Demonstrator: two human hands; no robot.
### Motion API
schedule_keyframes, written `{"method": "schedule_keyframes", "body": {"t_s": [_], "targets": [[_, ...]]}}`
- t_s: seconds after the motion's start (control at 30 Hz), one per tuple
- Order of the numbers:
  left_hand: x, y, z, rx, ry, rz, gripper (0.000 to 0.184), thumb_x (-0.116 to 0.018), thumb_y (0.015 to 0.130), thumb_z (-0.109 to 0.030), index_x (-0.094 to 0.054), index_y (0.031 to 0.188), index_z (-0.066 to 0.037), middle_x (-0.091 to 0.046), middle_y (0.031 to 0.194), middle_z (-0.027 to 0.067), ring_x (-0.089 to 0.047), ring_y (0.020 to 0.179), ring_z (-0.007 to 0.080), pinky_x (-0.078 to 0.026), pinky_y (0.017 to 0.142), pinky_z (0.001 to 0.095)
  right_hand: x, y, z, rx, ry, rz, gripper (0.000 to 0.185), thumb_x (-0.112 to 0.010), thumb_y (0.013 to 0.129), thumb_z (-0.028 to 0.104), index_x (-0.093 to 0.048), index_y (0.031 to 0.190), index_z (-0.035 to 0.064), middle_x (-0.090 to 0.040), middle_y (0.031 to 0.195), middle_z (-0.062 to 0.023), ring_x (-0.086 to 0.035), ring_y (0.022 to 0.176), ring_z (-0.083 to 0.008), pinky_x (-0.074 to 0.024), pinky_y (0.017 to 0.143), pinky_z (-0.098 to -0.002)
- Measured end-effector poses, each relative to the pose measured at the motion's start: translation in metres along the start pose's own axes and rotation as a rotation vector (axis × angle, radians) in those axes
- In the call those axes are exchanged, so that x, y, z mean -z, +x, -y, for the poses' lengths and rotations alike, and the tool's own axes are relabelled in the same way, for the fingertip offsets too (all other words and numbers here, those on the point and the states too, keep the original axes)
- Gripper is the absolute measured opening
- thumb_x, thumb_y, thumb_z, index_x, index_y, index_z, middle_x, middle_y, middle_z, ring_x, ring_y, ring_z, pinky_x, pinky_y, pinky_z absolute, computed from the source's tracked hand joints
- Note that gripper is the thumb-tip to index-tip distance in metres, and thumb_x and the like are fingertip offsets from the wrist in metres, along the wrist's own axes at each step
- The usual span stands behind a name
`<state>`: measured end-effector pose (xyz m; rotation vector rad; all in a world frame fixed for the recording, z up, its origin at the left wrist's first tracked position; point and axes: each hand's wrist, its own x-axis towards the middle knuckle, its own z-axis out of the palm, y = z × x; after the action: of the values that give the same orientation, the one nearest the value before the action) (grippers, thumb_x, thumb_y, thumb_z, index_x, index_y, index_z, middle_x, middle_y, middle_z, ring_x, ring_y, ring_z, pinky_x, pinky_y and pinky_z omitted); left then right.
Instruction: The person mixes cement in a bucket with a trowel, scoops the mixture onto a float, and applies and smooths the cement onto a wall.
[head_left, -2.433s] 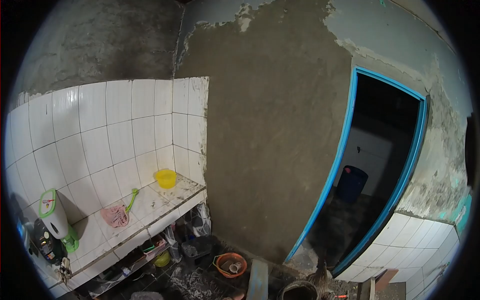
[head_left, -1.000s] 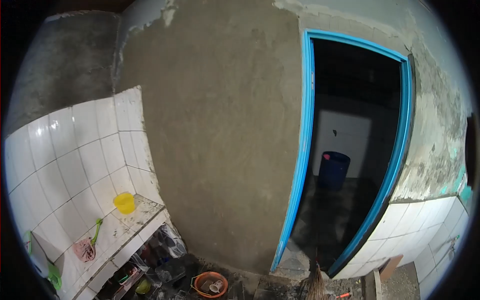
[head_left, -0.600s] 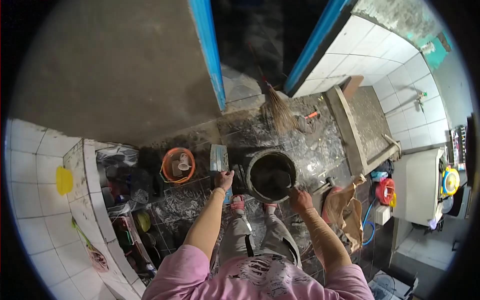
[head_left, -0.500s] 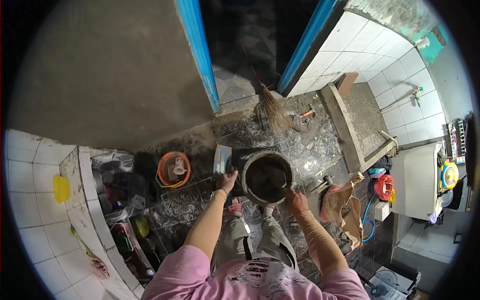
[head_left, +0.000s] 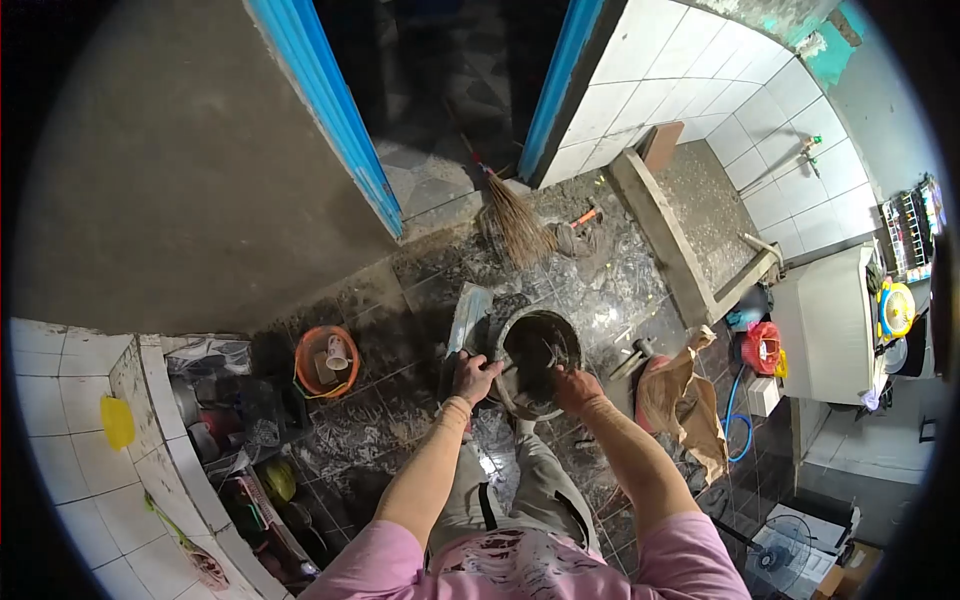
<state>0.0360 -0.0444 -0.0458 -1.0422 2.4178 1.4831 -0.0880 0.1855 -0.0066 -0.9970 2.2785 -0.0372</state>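
Note:
My left hand [head_left: 476, 379] is closed round a flat rectangular plastering float [head_left: 468, 318], beside the left rim of a round bucket. The bucket [head_left: 505, 390] stands in front of my feet, with dark grey wet-looking mortar [head_left: 530, 350] inside. Over the bucket's right rim, my right hand [head_left: 577, 389] is closed round the handle of a small trowel [head_left: 553, 362]. Its blade reaches into the bucket, though its outline blurs into the mortar.
An orange bucket [head_left: 327, 386] holding a white cup stands at the left. Ahead, a straw broom [head_left: 517, 222] leans at the doorway near an orange-handled tool [head_left: 585, 217]. A torn brown paper sack [head_left: 690, 405] lies at the right, near a low concrete curb [head_left: 668, 240].
My left hand has brought the float in against the bucket's left side and tilted it. The right hand has shifted slightly left with the trowel. The camera view has turned a little.

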Motion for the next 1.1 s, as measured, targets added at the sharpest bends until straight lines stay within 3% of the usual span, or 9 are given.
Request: {"method": "schedule_keyframes", "body": {"t_s": [0.17, 0.37, 0.4, 0.53, 0.57, 0.77, 0.8, 0.87, 1.1], "targets": [[0.001, -0.003, -0.016, -0.015, 0.070, 0.005, 0.053, -0.071, 0.077, -0.045, -0.064, 0.098, 0.002, -0.049, 0.111, 0.0236, -0.048, 0.107, 0.0397, -0.041, 0.092, 0.0449, -0.039, -0.025, -0.050, 0.075, -0.072, 0.193, 0.060, -0.049, 0.079, 0.021, -0.042, 0.137, 0.0095, -0.065, 0.108, -0.0173, -0.064, 0.092, -0.0344, -0.0511, 0.081, -0.0432], [0.002, -0.013, -0.015, -0.035, 0.153, 0.022, 0.053, -0.072, 0.076, -0.043, -0.064, 0.102, 0.002, -0.049, 0.117, 0.0245, -0.047, 0.112, 0.0391, -0.040, 0.096, 0.0437, -0.085, -0.032, -0.070, 0.400, 0.107, 0.030, 0.057, -0.053, 0.078, 0.023, -0.049, 0.133, 0.0113, -0.065, 0.108, -0.0167, -0.065, 0.089, -0.0344, -0.0518, 0.081, -0.0430], [0.002, -0.011, -0.017, -0.052, 0.170, 0.016, 0.053, -0.072, 0.076, -0.043, -0.064, 0.103, 0.002, -0.049, 0.117, 0.0245, -0.047, 0.113, 0.0390, -0.040, 0.096, 0.0435, -0.061, -0.038, -0.057, 0.187, 0.285, 0.269, 0.054, -0.055, 0.076, 0.021, -0.051, 0.129, 0.0118, -0.064, 0.108, -0.0170, -0.065, 0.089, -0.0352, -0.0519, 0.080, -0.0432], [-0.002, -0.016, -0.013, 0.008, 0.183, 0.066, 0.058, -0.071, 0.076, -0.043, -0.063, 0.110, 0.002, -0.051, 0.119, 0.0237, -0.046, 0.116, 0.0381, -0.040, 0.098, 0.0425, -0.148, -0.028, -0.072, 0.327, 0.486, -0.071, 0.034, -0.059, 0.073, 0.018, -0.059, 0.106, 0.0079, -0.061, 0.094, -0.0181, -0.061, 0.081, -0.0398, -0.0510, 0.072, -0.0461], [-0.003, -0.016, -0.013, 0.039, 0.195, 0.095, 0.057, -0.071, 0.076, -0.042, -0.063, 0.109, 0.003, -0.051, 0.119, 0.0236, -0.047, 0.115, 0.0386, -0.040, 0.098, 0.0433, -0.133, -0.035, -0.062, 0.531, 0.354, -0.278, 0.033, -0.059, 0.074, 0.019, -0.060, 0.105, 0.0070, -0.059, 0.092, -0.0177, -0.059, 0.079, -0.0416, -0.0498, 0.073, -0.0481], [-0.001, -0.038, -0.013, 0.130, 0.208, 0.014, 0.058, -0.068, 0.081, -0.045, -0.062, 0.112, 0.003, -0.050, 0.126, 0.0247, -0.046, 0.119, 0.0383, -0.038, 0.101, 0.0451, -0.101, -0.053, -0.010, 0.116, 0.947, -0.168, 0.031, -0.067, 0.069, 0.022, -0.054, 0.087, 0.0008, -0.057, 0.073, -0.0171, -0.057, 0.069, -0.0308, -0.0460, 0.064, -0.0413], [-0.003, -0.040, -0.009, 0.138, 0.186, -0.010, 0.058, -0.068, 0.081, -0.046, -0.062, 0.112, 0.003, -0.050, 0.125, 0.0247, -0.045, 0.120, 0.0387, -0.037, 0.102, 0.0449, -0.093, -0.057, -0.004, 0.065, 0.938, -0.132, 0.034, -0.067, 0.068, 0.021, -0.056, 0.092, 0.0000, -0.058, 0.074, -0.0162, -0.058, 0.069, -0.0280, -0.0465, 0.065, -0.0391], [0.002, -0.041, -0.013, 0.118, 0.209, 0.014, 0.057, -0.068, 0.081, -0.045, -0.063, 0.112, 0.003, -0.050, 0.126, 0.0254, -0.046, 0.119, 0.0389, -0.037, 0.102, 0.0450, -0.099, -0.060, 0.007, 0.004, 1.072, -0.141, 0.042, -0.069, 0.068, 0.024, -0.057, 0.100, 0.0003, -0.062, 0.087, -0.0253, -0.060, 0.087, -0.0443, -0.0475, 0.074, -0.0461], [0.008, -0.033, -0.006, 0.119, 0.210, -0.029, 0.056, -0.068, 0.081, -0.045, -0.063, 0.113, 0.002, -0.051, 0.127, 0.0255, -0.044, 0.121, 0.0379, -0.037, 0.102, 0.0440, -0.107, -0.075, 0.020, -0.031, 1.127, -0.166, 0.042, -0.069, 0.070, 0.020, -0.057, 0.106, 0.0018, -0.064, 0.083, -0.0193, -0.063, 0.074, -0.0313, -0.0491, 0.070, -0.0382]]}}
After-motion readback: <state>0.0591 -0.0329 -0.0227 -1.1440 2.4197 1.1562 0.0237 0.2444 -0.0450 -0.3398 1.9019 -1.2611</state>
